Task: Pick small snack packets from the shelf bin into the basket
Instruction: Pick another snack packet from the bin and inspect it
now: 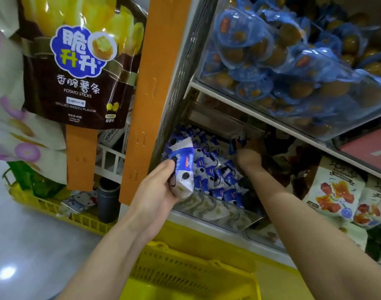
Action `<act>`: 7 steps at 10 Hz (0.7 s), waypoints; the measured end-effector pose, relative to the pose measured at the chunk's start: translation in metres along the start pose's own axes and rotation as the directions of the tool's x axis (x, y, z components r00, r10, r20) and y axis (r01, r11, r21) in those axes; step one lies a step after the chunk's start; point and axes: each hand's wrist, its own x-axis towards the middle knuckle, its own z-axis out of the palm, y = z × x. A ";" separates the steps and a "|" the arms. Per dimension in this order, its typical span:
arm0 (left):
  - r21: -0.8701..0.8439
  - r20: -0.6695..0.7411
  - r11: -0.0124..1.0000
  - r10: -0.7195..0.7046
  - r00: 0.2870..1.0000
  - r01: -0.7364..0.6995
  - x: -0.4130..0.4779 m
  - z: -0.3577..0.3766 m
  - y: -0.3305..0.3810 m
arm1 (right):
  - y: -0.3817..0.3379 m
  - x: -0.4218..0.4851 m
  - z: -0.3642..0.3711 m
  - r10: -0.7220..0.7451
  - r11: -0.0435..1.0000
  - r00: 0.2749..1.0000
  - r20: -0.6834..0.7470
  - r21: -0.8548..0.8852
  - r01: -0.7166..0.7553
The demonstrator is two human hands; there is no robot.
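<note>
Mid-pick: the left hand [157,187] clamps snack packets [183,169] at frame centre while the right hand [250,154] pinches one packet [237,140] deep in the shelf bin [217,212]; next, both loads should drop into the basket [196,278] below.

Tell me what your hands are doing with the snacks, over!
Left hand grips blue-white packets at the bin front. Right hand deep in the bin, pinching another packet. Yellow basket waits below; nothing blocking.

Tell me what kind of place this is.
Most likely a snack shop or small supermarket: a clear shelf bin heaped with small snack packets, a potato sticks bag hanging by an orange display strip, and a yellow shopping basket below.
</note>
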 end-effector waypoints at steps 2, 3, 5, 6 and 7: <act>0.012 0.085 0.999 -0.050 0.995 0.049 0.004 0.000 0.008 | 0.007 0.023 0.024 0.025 0.973 0.999 0.030 -0.229 -0.017; 0.003 0.095 1.000 -0.030 0.995 0.030 0.009 -0.006 0.005 | 0.010 0.028 0.031 0.022 0.995 0.997 0.070 -0.099 -0.015; 0.051 0.092 0.998 -0.033 0.995 0.029 0.012 -0.006 0.000 | 0.010 0.027 0.029 0.075 0.996 0.967 0.245 -0.058 -0.063; 0.048 0.087 0.998 -0.044 0.995 0.040 0.012 -0.005 -0.003 | 0.005 0.016 0.022 0.028 0.999 0.976 0.218 -0.021 -0.024; 0.037 0.072 0.999 -0.028 0.997 0.026 0.011 -0.003 -0.004 | -0.026 -0.048 -0.006 -0.122 0.964 0.991 0.047 0.242 0.107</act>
